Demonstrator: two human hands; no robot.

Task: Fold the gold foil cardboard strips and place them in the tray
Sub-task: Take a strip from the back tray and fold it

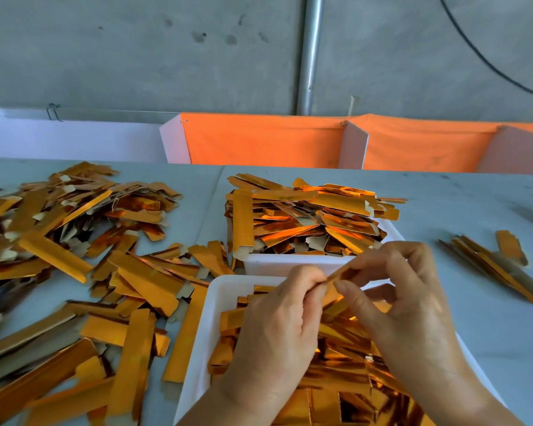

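Both hands work above the near tray [216,305], which holds gold strips. Left hand [277,327]: fingers curled, thumb and forefinger pinching one end of a gold strip [340,273]. Right hand [403,290]: fingertips pinching the same strip just beside the left. Strip held in the air, tilted up to the right. Far tray [290,262] heaped with strips. Loose pile [74,256] spread over the table [474,210] at left; small bundle [493,265] at right.
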